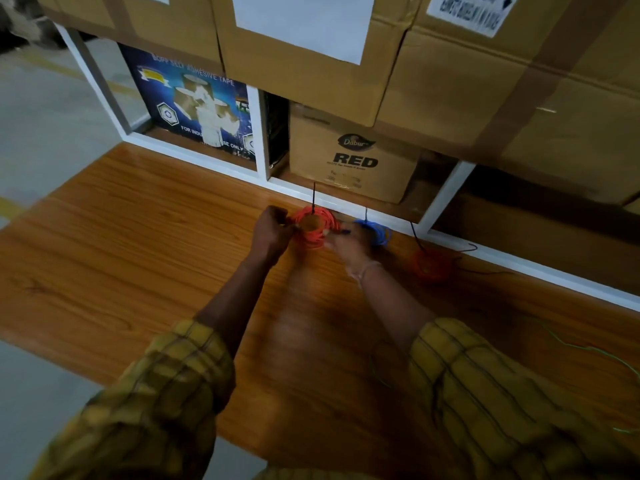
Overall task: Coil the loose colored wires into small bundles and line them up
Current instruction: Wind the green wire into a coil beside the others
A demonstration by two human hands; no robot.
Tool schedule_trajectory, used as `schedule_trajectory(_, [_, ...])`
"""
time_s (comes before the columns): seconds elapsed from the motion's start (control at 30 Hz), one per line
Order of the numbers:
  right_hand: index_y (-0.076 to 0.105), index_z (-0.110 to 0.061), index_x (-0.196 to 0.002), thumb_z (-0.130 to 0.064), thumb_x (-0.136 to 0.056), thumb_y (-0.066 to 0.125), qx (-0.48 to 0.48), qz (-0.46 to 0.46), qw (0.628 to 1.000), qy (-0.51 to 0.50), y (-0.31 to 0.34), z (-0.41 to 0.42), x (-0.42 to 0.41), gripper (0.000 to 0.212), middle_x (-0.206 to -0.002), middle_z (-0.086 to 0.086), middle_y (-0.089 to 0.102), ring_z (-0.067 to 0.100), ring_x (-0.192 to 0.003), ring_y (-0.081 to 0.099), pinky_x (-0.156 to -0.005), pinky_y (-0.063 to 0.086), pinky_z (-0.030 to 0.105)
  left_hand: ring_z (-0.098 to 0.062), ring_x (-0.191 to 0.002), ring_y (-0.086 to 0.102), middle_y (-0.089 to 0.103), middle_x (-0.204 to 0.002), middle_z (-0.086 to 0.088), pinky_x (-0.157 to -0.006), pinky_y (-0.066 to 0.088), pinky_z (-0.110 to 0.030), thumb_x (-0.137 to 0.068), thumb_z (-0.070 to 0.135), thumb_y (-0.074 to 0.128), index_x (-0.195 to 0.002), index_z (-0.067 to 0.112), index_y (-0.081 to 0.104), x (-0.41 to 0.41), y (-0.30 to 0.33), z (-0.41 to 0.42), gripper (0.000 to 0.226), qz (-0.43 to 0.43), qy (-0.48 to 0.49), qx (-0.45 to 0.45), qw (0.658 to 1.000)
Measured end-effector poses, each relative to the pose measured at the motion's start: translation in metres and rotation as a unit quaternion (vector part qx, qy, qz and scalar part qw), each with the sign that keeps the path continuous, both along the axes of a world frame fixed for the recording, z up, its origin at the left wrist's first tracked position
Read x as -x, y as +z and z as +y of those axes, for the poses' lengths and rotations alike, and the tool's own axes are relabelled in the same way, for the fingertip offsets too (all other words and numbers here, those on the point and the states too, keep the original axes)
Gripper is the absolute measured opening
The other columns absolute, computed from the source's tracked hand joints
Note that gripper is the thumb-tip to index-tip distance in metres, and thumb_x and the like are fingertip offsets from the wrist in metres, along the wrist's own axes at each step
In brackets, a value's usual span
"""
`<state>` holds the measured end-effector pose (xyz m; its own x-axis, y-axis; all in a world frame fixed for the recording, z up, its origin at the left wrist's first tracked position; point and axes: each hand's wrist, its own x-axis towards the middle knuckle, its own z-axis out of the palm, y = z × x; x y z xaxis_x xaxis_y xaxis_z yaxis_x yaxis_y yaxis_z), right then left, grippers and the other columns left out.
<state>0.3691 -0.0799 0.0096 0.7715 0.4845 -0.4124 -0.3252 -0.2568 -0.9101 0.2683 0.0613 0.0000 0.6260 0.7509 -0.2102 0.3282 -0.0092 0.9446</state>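
Note:
An orange-red wire coil (313, 227) with a black tie sticking up lies on the wooden table (138, 258) near its far edge. My left hand (272, 233) grips its left side and my right hand (349, 245) holds its right side. Just right of it, partly behind my right hand, lies a blue wire coil (379, 233) with a tie. Further right sits a darker red coil (431, 265) with a black tie. A loose green wire (588, 348) trails across the table at the right. The frame is blurred.
A white shelf frame (346, 202) borders the table's far edge. It holds a Dabur RED carton (353, 157) and a blue adhesive tape box (197, 109). Large cardboard boxes (450, 81) are stacked above. Grey floor lies to the left.

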Motion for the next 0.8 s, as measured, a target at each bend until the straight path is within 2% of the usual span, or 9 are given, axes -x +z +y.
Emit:
schedule_trajectory(0.1, [0.066,-0.005,-0.129,0.0,-0.095,0.064,0.019,-0.032,0.995,0.094,-0.007,0.009,-0.009,0.034,-0.124,0.011,0.07,0.025,-0.119,0.064,-0.093,0.053,0.027,-0.028,-0.124,0.064,0.067,-0.129,-0.01,-0.106,0.055,-0.048,-0.095,0.008,0.075,-0.138,0.006,0.056,-0.011,-0.016,0.008,0.047,0.019,-0.043,-0.018,0.999])
schedule_trajectory(0.2, [0.049,-0.011,-0.15,0.01,-0.094,0.058,-0.032,0.007,0.99,0.135,-0.006,0.003,-0.003,0.06,-0.142,0.006,0.06,0.014,-0.128,0.057,-0.092,0.053,0.019,-0.028,-0.133,0.059,0.06,-0.146,-0.015,-0.106,0.053,-0.041,-0.102,0.015,0.067,-0.152,0.004,0.046,-0.004,-0.023,0.001,0.055,0.004,-0.073,-0.059,0.996])
schedule_trajectory(0.3, [0.037,-0.014,-0.158,0.01,-0.095,0.059,-0.062,0.0,0.99,0.123,-0.002,-0.017,0.012,0.071,-0.153,0.007,0.051,0.016,-0.137,0.052,-0.102,0.051,0.024,-0.018,-0.114,0.062,0.059,-0.141,-0.007,-0.093,0.05,-0.03,-0.103,0.015,0.065,-0.154,0.007,0.043,0.015,-0.025,-0.02,0.057,-0.023,-0.069,-0.131,0.989])
schedule_trajectory(0.4, [0.041,-0.006,-0.153,0.009,-0.094,0.062,-0.064,-0.016,0.994,0.083,0.0,-0.059,0.032,0.064,-0.144,0.015,0.058,0.018,-0.127,0.06,-0.099,0.052,0.022,-0.023,-0.11,0.064,0.063,-0.136,-0.01,-0.094,0.051,-0.033,-0.099,0.009,0.068,-0.144,0.008,0.054,0.038,-0.035,-0.06,0.047,-0.065,-0.04,-0.168,0.983])
schedule_trajectory(0.47, [0.049,-0.002,-0.147,0.009,-0.094,0.064,-0.053,-0.009,0.997,0.061,-0.002,-0.098,0.044,0.057,-0.135,0.021,0.064,0.022,-0.121,0.063,-0.104,0.052,0.03,-0.022,-0.118,0.065,0.064,-0.134,-0.013,-0.099,0.054,-0.034,-0.098,0.007,0.068,-0.136,0.007,0.059,0.054,-0.037,-0.095,0.039,-0.065,-0.042,-0.127,0.989])
schedule_trajectory(0.53, [0.055,-0.001,-0.141,0.007,-0.093,0.066,-0.039,-0.001,0.998,0.05,-0.003,-0.14,0.055,0.05,-0.128,0.019,0.069,0.023,-0.118,0.066,-0.108,0.051,0.036,-0.024,-0.108,0.071,0.07,-0.122,-0.012,-0.091,0.059,-0.039,-0.094,0.012,0.068,-0.123,0.012,0.064,0.066,-0.042,-0.128,0.03,-0.054,-0.087,-0.104,0.989])
schedule_trajectory(0.67, [0.058,0.006,-0.134,0.01,-0.093,0.061,-0.036,0.017,0.999,0.015,0.009,-0.217,0.061,0.041,-0.124,0.016,0.07,0.012,-0.108,0.07,-0.101,0.053,0.026,-0.032,-0.084,0.074,0.073,-0.102,-0.009,-0.075,0.062,-0.053,-0.087,0.027,0.068,-0.109,0.016,0.067,0.075,-0.041,-0.178,0.024,0.018,-0.217,-0.079,0.973])
schedule_trajectory(0.73, [0.061,0.006,-0.131,0.011,-0.092,0.06,-0.045,0.003,0.999,-0.017,0.015,-0.248,0.06,0.039,-0.122,0.013,0.071,0.015,-0.113,0.07,-0.105,0.051,0.026,-0.033,-0.092,0.074,0.075,-0.104,-0.012,-0.079,0.06,-0.047,-0.093,0.03,0.072,-0.11,0.013,0.068,0.074,-0.038,-0.193,0.024,0.104,-0.26,-0.133,0.951])
schedule_trajectory(0.8, [0.066,0.0,-0.124,0.009,-0.092,0.062,-0.047,-0.014,0.998,-0.042,0.02,-0.274,0.057,0.034,-0.121,0.011,0.072,0.018,-0.119,0.067,-0.108,0.051,0.027,-0.034,-0.096,0.072,0.076,-0.101,-0.016,-0.08,0.058,-0.043,-0.096,0.047,0.07,-0.103,0.01,0.07,0.071,-0.034,-0.207,0.038,0.202,-0.292,-0.165,0.92])
